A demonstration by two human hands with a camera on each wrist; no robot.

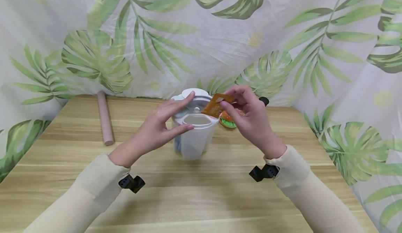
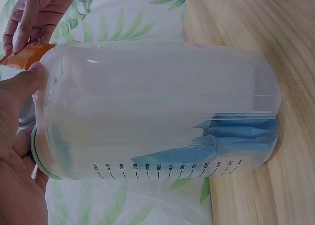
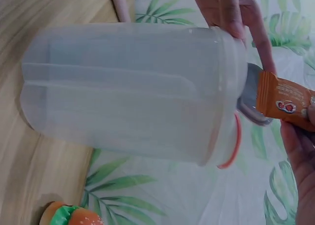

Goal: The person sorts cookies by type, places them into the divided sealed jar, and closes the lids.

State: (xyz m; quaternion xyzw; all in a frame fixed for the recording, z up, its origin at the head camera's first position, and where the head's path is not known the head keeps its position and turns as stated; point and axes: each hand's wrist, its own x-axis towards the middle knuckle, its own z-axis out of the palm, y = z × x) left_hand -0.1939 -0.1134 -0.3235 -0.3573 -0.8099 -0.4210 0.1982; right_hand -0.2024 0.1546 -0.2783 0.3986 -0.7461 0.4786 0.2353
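A tall translucent storage container (image 1: pixel 193 144) stands upright on the table, a grey flap of its lid raised over one opening. My left hand (image 1: pixel 158 121) holds its top, thumb on the near rim and fingers by the raised flap. Between thumb and fingers, my right hand (image 1: pixel 251 123) pinches a small orange wrapped packet (image 3: pixel 285 98) at the opening's right edge. Blue packets (image 2: pixel 238 136) lie at the bottom of one compartment in the left wrist view, beside printed measuring marks. The compartment nearest me shows no packets through its wall.
A toy hamburger (image 1: pixel 228 120) sits behind the container to the right, partly hidden by my right hand. A pinkish cylinder (image 1: pixel 105 118) lies at the table's left. Leaf-patterned cloth (image 1: pixel 220 44) hangs behind the wooden table (image 1: pixel 201 198).
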